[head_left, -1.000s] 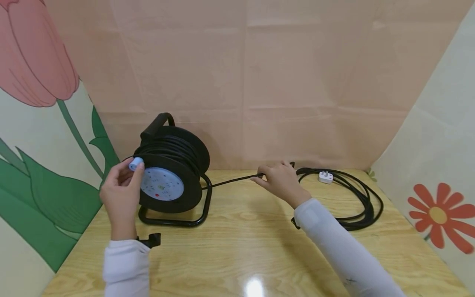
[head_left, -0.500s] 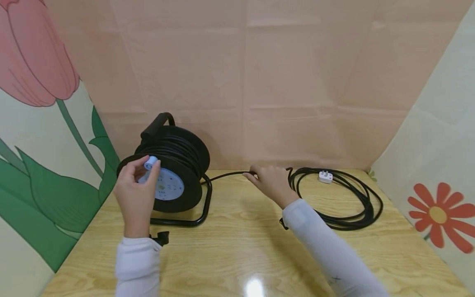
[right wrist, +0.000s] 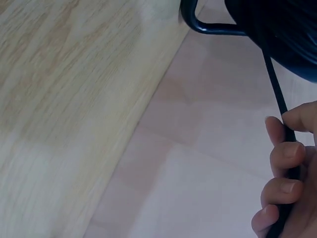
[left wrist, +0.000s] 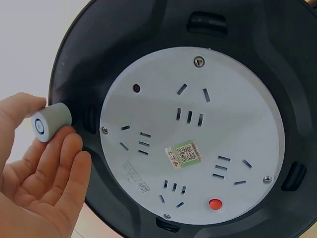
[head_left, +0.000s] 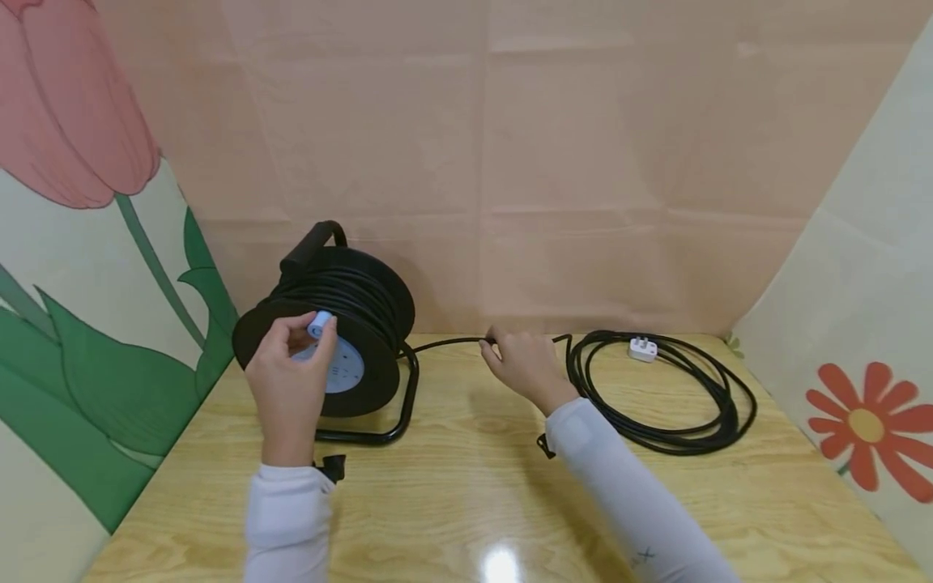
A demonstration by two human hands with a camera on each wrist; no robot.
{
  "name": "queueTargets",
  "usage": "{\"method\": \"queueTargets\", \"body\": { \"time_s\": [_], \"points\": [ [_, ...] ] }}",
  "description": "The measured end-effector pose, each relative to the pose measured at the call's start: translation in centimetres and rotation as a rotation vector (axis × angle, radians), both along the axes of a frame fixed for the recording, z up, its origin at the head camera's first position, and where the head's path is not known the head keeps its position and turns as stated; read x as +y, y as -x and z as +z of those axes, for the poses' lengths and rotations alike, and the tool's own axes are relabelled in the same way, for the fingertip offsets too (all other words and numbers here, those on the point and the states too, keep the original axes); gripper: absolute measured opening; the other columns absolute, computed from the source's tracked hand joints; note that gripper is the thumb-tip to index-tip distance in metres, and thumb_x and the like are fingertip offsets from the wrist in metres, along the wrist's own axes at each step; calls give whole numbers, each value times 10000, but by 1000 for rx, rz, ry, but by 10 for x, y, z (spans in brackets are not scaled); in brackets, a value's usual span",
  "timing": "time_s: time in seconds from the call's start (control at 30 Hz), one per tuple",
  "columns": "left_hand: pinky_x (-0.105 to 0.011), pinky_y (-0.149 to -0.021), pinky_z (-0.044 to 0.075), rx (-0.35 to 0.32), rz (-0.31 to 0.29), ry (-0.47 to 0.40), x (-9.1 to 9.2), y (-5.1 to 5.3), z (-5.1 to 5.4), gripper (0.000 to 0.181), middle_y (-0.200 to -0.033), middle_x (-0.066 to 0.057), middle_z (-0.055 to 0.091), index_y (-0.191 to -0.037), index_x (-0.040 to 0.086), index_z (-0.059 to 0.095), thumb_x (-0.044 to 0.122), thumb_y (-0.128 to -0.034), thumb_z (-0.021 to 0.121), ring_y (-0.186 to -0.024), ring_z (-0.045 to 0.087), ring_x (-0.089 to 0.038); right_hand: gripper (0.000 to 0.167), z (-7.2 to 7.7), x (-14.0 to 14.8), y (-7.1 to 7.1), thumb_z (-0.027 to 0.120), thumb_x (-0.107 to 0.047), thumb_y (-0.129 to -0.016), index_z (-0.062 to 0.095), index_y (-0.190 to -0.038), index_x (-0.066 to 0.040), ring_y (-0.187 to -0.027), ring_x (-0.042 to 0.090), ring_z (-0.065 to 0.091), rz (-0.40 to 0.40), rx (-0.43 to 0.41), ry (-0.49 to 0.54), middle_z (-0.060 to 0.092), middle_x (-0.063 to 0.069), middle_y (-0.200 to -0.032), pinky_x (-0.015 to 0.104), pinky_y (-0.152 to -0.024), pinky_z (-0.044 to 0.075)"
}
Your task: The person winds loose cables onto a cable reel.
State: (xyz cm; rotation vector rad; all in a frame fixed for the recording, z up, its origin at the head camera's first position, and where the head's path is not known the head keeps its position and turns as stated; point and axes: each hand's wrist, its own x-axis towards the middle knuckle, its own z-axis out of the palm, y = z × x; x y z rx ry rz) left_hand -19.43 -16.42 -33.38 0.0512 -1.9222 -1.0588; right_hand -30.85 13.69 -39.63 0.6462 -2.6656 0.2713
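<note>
I pinch a short, pale blue-grey plastic cylinder knob (left wrist: pixel 52 121) between the thumb and curled fingers of my left hand (head_left: pixel 291 385), at the front disc of a black plastic cable reel (head_left: pixel 379 364) on the left part of a wood-grain table (head_left: pixel 437 494). My right hand (head_left: pixel 528 360) is curled round a thin black rubbery cable (head_left: pixel 452 341) that runs from the reel. Beyond it, the line kinks and joins a loose, flat black cable coil (head_left: pixel 727 417) on the right, where a white three-pin plug (head_left: pixel 643 350) rests by the loops. A black tubular stand (head_left: pixel 411 397) props the reel, topped by a thick black carrying handle (head_left: pixel 313 247). In the head view my left hand blocks much of the round, pale grey socket panel (left wrist: pixel 198 136), while the left wrist view shows its slots, a red round button (left wrist: pixel 215 204) and a green-and-white square sticker (left wrist: pixel 184 153). A creased pinkish-beige backdrop (head_left: pixel 481 162) hangs behind, between a painted pink tulip (head_left: pixel 80 113) and an orange-red flower (head_left: pixel 866 424). Compared with one second ago, the knob has swung rightward across the disc, my right hand has come nearer the reel, and the once-straight cable between bows slightly; coil and plug lie nearly unchanged.
</note>
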Motion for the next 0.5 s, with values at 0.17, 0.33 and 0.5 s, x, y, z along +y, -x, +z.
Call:
{"method": "queueTargets", "body": {
  "time_s": [0.17,0.33,0.5],
  "points": [
    [-397,-732,552,-7,3,56,5,-1,1,302,-925,-89,711,-1037,22,718,300,-921,738,-817,658,-212,254,-2,-2,-2,547,-370,-1031,708,-1038,-174,-424,108,395,10,21,14,445,-109,-513,315,-405,305],
    [-431,-665,558,-17,30,131,12,-3,1,274,-854,-113,715,-980,9,716,273,-912,740,-731,667,-246,226,-5,-7,-5,594,-359,-1012,724,-987,-175,-398,89,364,46,67,28,439,-119,-515,289,-372,280],
    [-425,-599,552,-64,16,177,18,-6,-1,266,-773,-92,710,-957,21,716,281,-906,744,-661,665,-227,246,-10,-14,-6,651,-425,-973,739,-908,-205,-400,78,362,47,92,34,460,-133,-521,274,-377,274]
  ]
}}
